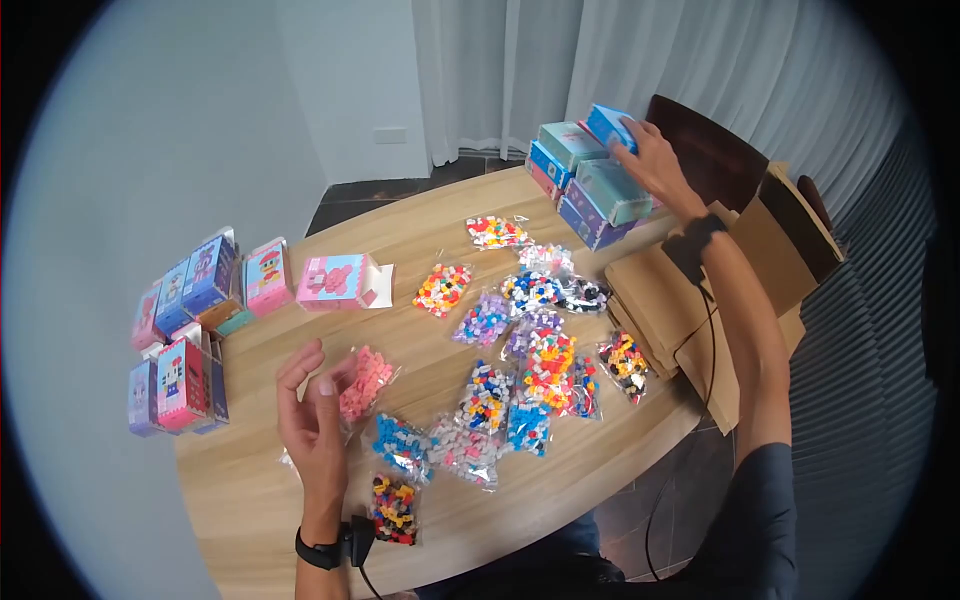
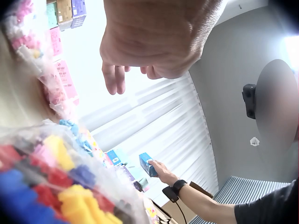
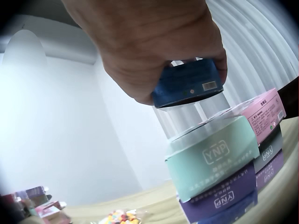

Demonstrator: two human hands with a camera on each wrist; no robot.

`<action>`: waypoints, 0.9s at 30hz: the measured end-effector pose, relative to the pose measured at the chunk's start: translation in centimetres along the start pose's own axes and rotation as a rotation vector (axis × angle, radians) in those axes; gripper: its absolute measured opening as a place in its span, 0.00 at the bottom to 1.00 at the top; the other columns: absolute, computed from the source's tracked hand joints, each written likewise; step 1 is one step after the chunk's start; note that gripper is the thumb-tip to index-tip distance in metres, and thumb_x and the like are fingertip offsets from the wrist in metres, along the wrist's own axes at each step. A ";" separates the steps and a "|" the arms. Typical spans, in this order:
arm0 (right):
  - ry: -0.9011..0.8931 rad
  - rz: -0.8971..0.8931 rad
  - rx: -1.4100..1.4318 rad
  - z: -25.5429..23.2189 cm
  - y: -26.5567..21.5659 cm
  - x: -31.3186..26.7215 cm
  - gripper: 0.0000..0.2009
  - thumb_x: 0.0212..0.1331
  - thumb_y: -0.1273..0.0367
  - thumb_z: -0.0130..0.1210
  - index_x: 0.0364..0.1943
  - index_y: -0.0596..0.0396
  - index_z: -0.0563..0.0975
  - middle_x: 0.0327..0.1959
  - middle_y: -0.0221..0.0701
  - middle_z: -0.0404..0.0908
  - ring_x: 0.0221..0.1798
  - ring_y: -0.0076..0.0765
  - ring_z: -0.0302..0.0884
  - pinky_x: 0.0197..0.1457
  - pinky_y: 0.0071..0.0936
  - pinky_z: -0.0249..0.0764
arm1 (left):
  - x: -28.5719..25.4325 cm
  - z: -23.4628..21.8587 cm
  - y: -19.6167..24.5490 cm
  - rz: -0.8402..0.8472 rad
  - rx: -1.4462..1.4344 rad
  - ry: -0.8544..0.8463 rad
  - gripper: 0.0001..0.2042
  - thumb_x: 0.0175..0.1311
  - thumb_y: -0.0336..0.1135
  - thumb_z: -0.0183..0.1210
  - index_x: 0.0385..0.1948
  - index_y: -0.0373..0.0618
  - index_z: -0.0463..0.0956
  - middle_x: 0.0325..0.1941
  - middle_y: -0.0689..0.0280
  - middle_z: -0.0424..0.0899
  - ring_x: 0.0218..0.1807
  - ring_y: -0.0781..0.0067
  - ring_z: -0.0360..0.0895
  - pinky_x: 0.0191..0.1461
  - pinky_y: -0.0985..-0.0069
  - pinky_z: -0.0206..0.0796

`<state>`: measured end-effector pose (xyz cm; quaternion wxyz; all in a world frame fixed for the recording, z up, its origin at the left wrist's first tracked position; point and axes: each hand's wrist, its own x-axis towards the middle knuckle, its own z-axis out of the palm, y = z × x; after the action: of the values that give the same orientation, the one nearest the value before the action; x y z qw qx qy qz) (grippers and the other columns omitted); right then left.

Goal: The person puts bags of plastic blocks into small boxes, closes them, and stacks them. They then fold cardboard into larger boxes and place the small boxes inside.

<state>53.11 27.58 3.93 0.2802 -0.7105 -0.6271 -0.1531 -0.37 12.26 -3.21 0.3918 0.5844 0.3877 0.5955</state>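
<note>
My right hand (image 1: pixel 652 165) grips a small blue box (image 1: pixel 612 127) at the far right of the table. In the right wrist view that blue box (image 3: pixel 189 84) hangs above a stack topped by a mint-green box (image 3: pixel 215 154), with fingers on both its sides. My left hand (image 1: pixel 315 410) hovers over the left part of the table, fingers loosely bent and nothing held. Right beside its thumb in the head view lies a clear bag of pink building bricks (image 1: pixel 367 383). The left wrist view shows the back of the left hand (image 2: pixel 154 42) with fingers hanging down.
Several bags of coloured bricks (image 1: pixel 550 370) spread over the middle of the table. Opened character boxes (image 1: pixel 185 383) stand at the left, and a pink box (image 1: pixel 333 281) lies with its flap out. An open cardboard carton (image 1: pixel 745 265) sits at the right edge, beside a dark chair (image 1: pixel 705 140).
</note>
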 end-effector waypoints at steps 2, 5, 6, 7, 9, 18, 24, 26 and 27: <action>0.015 -0.002 0.022 1.6 -0.3 1.8 0.35 0.63 0.46 0.53 0.70 0.53 0.73 0.68 0.58 0.72 0.63 0.69 0.76 0.70 0.51 0.71 | -0.1 0.0 -0.5 0.002 0.012 -0.008 0.15 0.79 0.32 0.53 0.61 0.37 0.72 0.72 0.51 0.70 0.62 0.58 0.81 0.65 0.60 0.76; 0.055 -0.016 0.080 5.1 -0.6 4.3 0.35 0.62 0.46 0.54 0.69 0.50 0.74 0.68 0.57 0.71 0.65 0.68 0.74 0.72 0.52 0.68 | 0.1 -0.5 -1.0 0.042 0.042 -0.061 0.12 0.80 0.29 0.51 0.60 0.38 0.71 0.72 0.53 0.68 0.62 0.57 0.81 0.63 0.65 0.76; 0.003 -0.012 0.032 6.2 -0.6 5.0 0.35 0.62 0.45 0.54 0.69 0.49 0.74 0.69 0.56 0.71 0.67 0.68 0.72 0.74 0.54 0.66 | 0.2 -0.4 -1.1 0.045 0.046 -0.063 0.12 0.80 0.28 0.51 0.60 0.38 0.71 0.72 0.52 0.68 0.61 0.58 0.82 0.63 0.65 0.77; -0.054 -0.004 -0.018 7.2 -0.7 5.3 0.35 0.61 0.45 0.54 0.70 0.47 0.74 0.70 0.56 0.70 0.69 0.69 0.70 0.75 0.55 0.64 | 0.3 -0.5 -1.2 0.043 0.051 -0.069 0.12 0.80 0.28 0.51 0.59 0.38 0.72 0.72 0.52 0.68 0.61 0.58 0.82 0.62 0.65 0.77; -0.102 -0.027 -0.073 8.5 -0.2 5.2 0.37 0.62 0.40 0.53 0.70 0.46 0.74 0.71 0.55 0.69 0.71 0.71 0.67 0.76 0.57 0.62 | 0.4 -0.7 -1.4 0.034 0.057 -0.062 0.12 0.80 0.28 0.51 0.59 0.38 0.72 0.72 0.52 0.68 0.60 0.58 0.82 0.62 0.65 0.77; -0.551 0.005 -0.357 -7.2 -4.5 -1.7 0.40 0.57 0.48 0.68 0.74 0.41 0.68 0.74 0.48 0.69 0.70 0.56 0.72 0.68 0.51 0.73 | 0.4 -0.6 -1.7 0.007 0.030 -0.037 0.10 0.80 0.27 0.51 0.57 0.39 0.73 0.71 0.52 0.69 0.59 0.61 0.83 0.60 0.66 0.77; -0.378 -0.541 -0.461 -4.5 -1.4 -3.9 0.45 0.42 0.63 0.78 0.71 0.38 0.70 0.73 0.31 0.73 0.69 0.48 0.74 0.65 0.47 0.78 | 0.2 -0.6 -2.1 0.009 0.062 -0.062 0.10 0.79 0.28 0.52 0.56 0.38 0.74 0.71 0.53 0.69 0.59 0.60 0.83 0.61 0.66 0.77; -0.361 -0.656 -0.358 -3.9 -1.5 -3.9 0.40 0.47 0.63 0.75 0.69 0.42 0.71 0.70 0.32 0.75 0.64 0.48 0.79 0.61 0.44 0.79 | 0.1 -0.8 -2.1 0.021 0.086 -0.067 0.11 0.79 0.29 0.53 0.56 0.37 0.74 0.72 0.52 0.69 0.60 0.57 0.82 0.62 0.63 0.78; -0.358 -0.660 -0.352 -3.8 -1.4 -4.0 0.40 0.47 0.63 0.75 0.69 0.42 0.71 0.70 0.32 0.75 0.64 0.48 0.79 0.61 0.44 0.79 | 0.2 -0.7 -2.0 0.021 0.080 -0.059 0.10 0.79 0.29 0.53 0.55 0.38 0.75 0.71 0.53 0.70 0.58 0.62 0.83 0.60 0.67 0.77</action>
<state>51.58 22.19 4.96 -0.0232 -0.5239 -0.8242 -0.2136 -1.01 13.19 -4.94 0.3729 0.6209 0.3934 0.5663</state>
